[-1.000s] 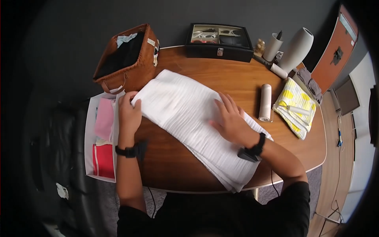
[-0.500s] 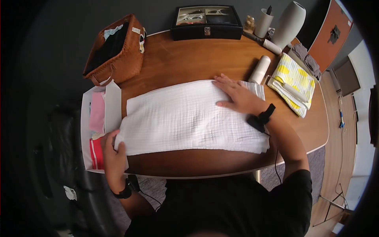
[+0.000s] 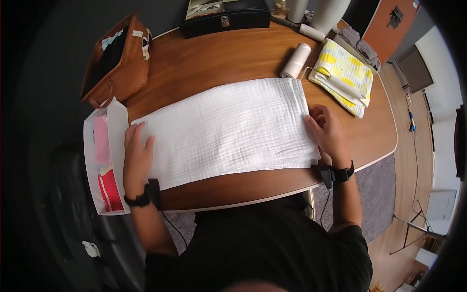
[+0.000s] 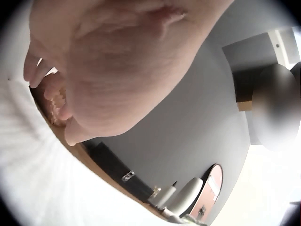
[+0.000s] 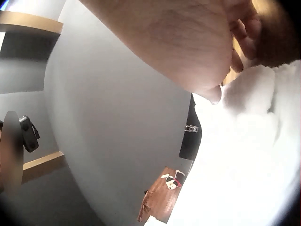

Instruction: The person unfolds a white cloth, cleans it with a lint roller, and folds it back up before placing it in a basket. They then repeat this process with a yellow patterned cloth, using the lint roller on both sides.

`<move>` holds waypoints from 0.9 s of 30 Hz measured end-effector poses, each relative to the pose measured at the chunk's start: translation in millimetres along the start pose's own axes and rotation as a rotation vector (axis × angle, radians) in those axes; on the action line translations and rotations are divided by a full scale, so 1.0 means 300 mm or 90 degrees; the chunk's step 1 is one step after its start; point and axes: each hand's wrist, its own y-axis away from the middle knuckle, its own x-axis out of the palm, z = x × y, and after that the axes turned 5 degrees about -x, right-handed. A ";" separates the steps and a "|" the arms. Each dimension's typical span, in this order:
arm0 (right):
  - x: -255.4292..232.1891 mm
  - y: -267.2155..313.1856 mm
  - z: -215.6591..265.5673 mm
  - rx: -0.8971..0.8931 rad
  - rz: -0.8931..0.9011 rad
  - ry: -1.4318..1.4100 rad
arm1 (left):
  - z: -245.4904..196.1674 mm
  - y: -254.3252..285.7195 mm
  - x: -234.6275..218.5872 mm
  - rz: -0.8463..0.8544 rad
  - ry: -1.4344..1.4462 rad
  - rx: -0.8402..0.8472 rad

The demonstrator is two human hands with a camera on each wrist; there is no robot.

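Note:
A white crinkled cloth (image 3: 228, 131) lies folded in a long flat piece across the front of the table. At its left end rests my left hand (image 3: 136, 158), fingers extended along the edge and thumb apart over the fabric. My right hand (image 3: 332, 134) is at the opposite end, its thumb touching the cloth's edge and its fingers loosely bent beside it. In the right wrist view, those fingers (image 5: 247, 35) hang off the cloth with wood showing beneath them. The left wrist view has the palm close over the white fabric.
Left of the cloth stand a white box (image 3: 121, 119) with pink and red fabric and a brown basket (image 3: 129, 70). Behind lie a lint roller refill (image 3: 296, 61), a yellow-and-white cloth (image 3: 348, 73) with a roller handle on it, and a black glasses case (image 3: 226, 22).
The cloth has turned from slanting to lying lengthwise across the table. My right hand has gone from its top to the right edge; the left moved along the left end. The head view has shifted.

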 end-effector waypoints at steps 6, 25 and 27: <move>0.027 -0.042 0.059 -0.051 0.008 0.064 | 0.072 -0.211 0.144 0.046 -0.019 0.023; -0.047 -0.074 0.071 0.233 0.297 -0.261 | -0.276 -0.099 0.113 -0.020 0.119 0.150; -0.051 -0.044 0.070 0.231 0.261 -0.284 | -0.458 -0.008 0.107 0.111 0.228 0.224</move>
